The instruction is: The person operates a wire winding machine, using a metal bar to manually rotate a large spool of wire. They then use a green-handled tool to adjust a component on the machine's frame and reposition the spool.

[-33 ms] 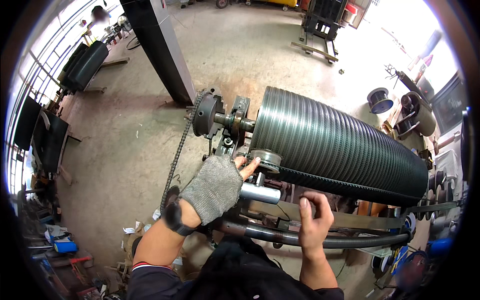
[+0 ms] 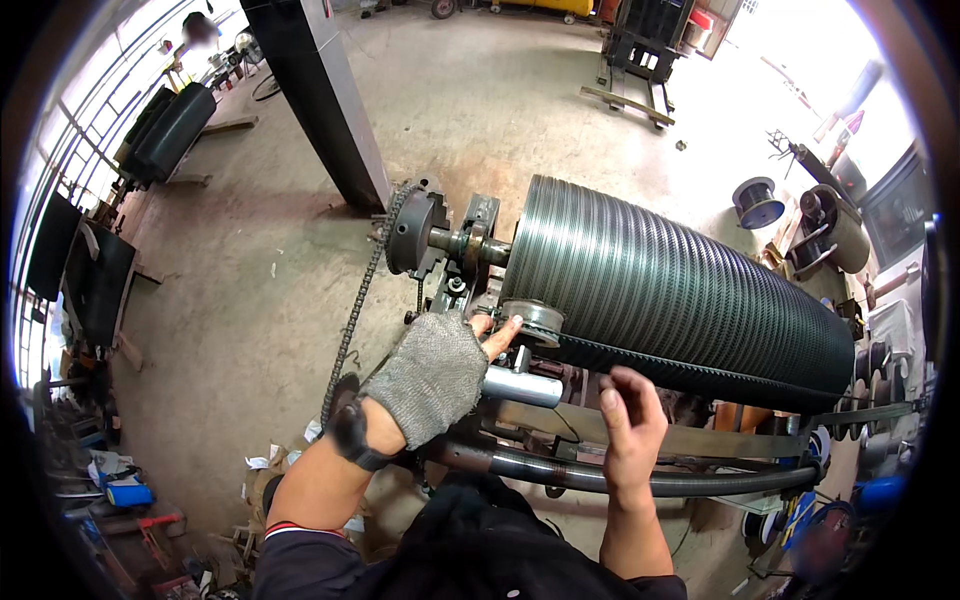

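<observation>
A large roller (image 2: 660, 290), closely wound with dark toothed metal strip, lies across the machine in front of me. Against its near left end sits a small metal wheel (image 2: 533, 320). My left hand (image 2: 425, 370), in a grey knitted glove with bare fingertips, grips this wheel. Its thumb rests on the face and its other fingers are partly hidden. A shiny metal cylinder (image 2: 525, 386) lies just below the wheel. To the right, my bare right hand (image 2: 632, 425) is raised over the near bar, fingers loosely bent and thumb apart, with nothing visible in it.
A chain (image 2: 352, 325) hangs from a sprocket (image 2: 410, 235) left of the roller. A curved dark tube (image 2: 600, 476) runs along the near side. Beyond stand a grey pillar (image 2: 330, 110) and a lifting truck (image 2: 645, 60). Spools (image 2: 758, 203) stand at right.
My right hand's fingers have spread slightly from the thumb, and the hand has tilted a little. My left hand stays at the wheel.
</observation>
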